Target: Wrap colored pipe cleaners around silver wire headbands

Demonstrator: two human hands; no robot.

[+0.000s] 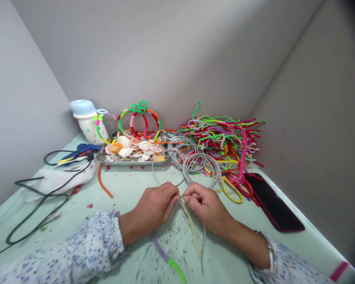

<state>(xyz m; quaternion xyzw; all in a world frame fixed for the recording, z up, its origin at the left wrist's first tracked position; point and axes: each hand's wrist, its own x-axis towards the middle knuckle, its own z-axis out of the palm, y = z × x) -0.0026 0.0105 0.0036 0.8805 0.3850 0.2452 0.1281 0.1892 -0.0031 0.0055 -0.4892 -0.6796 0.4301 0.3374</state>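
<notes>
My left hand [156,205] is closed in a pinch over the middle of the table. Opposite it, fingertips almost touching, my right hand [208,207] pinches too. Between them runs a short bit of thin grey wire, and a pale yellow pipe cleaner [191,225] hangs down from that spot. The tail of the grey wire [203,248] drops below my right hand. From beneath my left hand comes a purple and green pipe cleaner [168,259]; whether it joins the wire is hidden. Coils of grey wire [201,167] lie just beyond my hands.
A metal tray [130,162] of seashells [126,148] stands at the back, with pipe-cleaner hoops [160,126] upright in it. Left are a bottle [90,126], blue-handled pliers [84,150] and a black cable [44,197]. Right are a pipe-cleaner heap [221,136] and a phone [273,203].
</notes>
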